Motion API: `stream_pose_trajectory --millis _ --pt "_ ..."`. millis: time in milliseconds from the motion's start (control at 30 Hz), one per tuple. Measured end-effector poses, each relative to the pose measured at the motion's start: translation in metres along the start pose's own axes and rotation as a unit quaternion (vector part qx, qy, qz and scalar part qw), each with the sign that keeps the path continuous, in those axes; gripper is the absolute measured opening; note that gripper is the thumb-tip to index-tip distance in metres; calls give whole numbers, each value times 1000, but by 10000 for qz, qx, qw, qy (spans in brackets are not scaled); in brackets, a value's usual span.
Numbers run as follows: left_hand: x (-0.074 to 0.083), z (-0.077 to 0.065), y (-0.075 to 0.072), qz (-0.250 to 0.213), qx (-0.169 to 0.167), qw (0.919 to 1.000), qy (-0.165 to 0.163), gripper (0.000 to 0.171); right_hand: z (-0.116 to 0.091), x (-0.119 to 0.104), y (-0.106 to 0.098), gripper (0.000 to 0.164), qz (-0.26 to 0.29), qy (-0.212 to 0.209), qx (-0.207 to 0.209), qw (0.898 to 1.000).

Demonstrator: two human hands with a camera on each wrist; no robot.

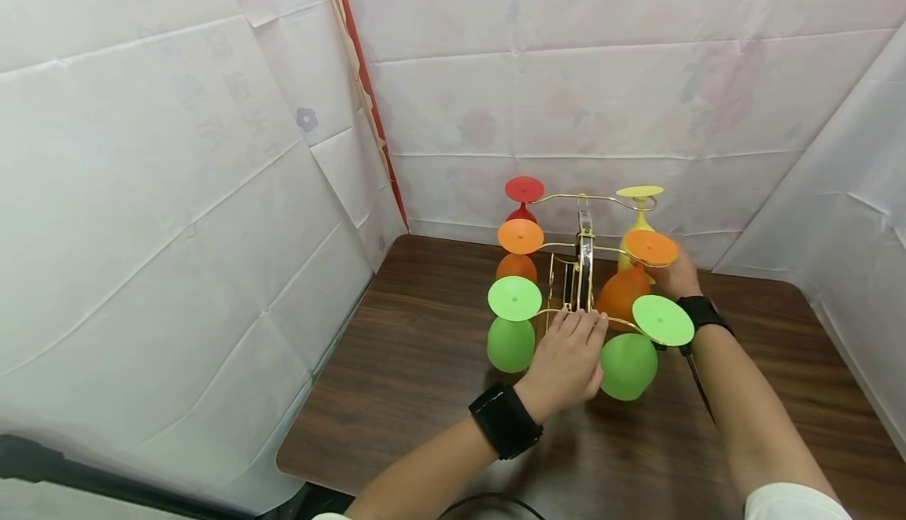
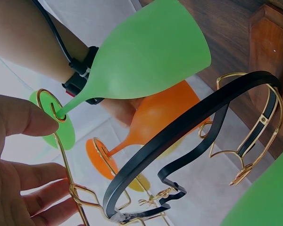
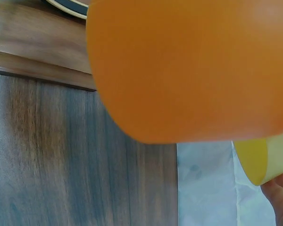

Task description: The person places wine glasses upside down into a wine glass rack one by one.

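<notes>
A gold wire stemware rack [image 1: 584, 268] with black trim carries coloured plastic goblets hung upside down by their feet. My left hand [image 1: 566, 359] rests on the front wire, its fingers fairly straight and thumb beside a green goblet [image 2: 146, 56]. On the far right side my right hand [image 1: 675, 272] reaches behind an orange goblet [image 1: 623, 296], partly hidden by it. In the right wrist view its fingertips [image 3: 278, 193] hold the rim of the yellow goblet [image 3: 252, 160]. That orange bowl fills much of the same view.
Along the left side hang a red goblet [image 1: 524, 189], another orange goblet [image 1: 517, 267] and another green goblet [image 1: 511, 344]. The rack has a wooden base [image 3: 37, 33] on the brown table [image 1: 396, 394]. White sheeting [image 1: 637, 103] stands behind; a black cable [image 1: 697, 382] trails from the right wristband.
</notes>
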State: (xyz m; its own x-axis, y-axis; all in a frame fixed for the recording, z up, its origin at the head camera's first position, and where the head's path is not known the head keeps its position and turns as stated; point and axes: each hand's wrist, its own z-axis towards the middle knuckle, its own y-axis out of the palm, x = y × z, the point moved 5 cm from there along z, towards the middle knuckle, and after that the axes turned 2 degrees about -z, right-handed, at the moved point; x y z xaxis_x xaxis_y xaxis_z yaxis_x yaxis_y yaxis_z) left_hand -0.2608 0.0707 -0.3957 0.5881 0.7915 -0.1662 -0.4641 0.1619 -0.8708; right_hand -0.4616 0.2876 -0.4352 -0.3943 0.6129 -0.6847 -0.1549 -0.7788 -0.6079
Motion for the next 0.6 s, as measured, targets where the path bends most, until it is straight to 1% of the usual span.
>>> stream_pose_trajectory --millis 133,233,333,400,500,600 --pt "1 0 0 4 -40 10000 3 53 -1 -4 2 50 -113 226 -136 9996" --pt "1 -1 0 -2 -28 10000 3 53 1 -2 4 54 -168 382 -201 9989" --pt "1 -1 0 -8 -17 10000 -4 53 4 0 6 53 -221 366 -203 9989" --pt "1 -1 0 -3 4 10000 2 53 5 1 7 50 -166 374 -176 9990" --pt "1 0 1 1 43 10000 10 53 6 2 8 48 -98 504 -152 9986" --pt "1 0 2 8 86 10000 12 53 8 4 11 51 60 657 -187 9976"
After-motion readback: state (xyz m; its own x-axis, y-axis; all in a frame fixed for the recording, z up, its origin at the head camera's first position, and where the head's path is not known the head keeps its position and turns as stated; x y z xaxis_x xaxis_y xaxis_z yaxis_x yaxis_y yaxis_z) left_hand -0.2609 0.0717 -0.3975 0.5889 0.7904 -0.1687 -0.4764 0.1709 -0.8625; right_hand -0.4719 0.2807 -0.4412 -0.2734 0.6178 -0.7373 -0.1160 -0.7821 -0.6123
